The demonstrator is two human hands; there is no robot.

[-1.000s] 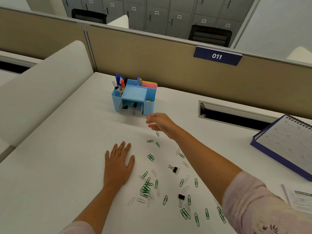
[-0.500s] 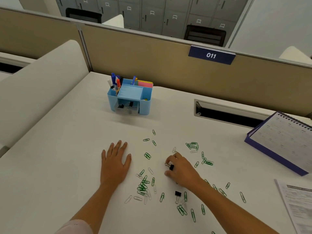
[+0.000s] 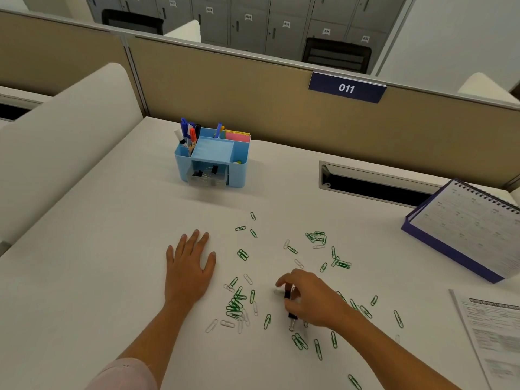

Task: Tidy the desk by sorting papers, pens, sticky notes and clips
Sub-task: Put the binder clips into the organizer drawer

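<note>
Two hands are on the white desk. The left hand lies flat, palm down, fingers spread and holding nothing, toward the near edge. Farther back, toward the far edge, stands a blue organizer with pens in its left compartment, pink sticky notes at its back right, and binder clips in its clear front drawer. Green and silver paper clips are scattered over the middle of the desk, in front of the organizer. Among them the right hand is curled, its fingers pinched on a black binder clip; a second binder clip lies just beneath it. At the right edge rests a spiral calendar, with a printed paper at the near right corner.
</note>
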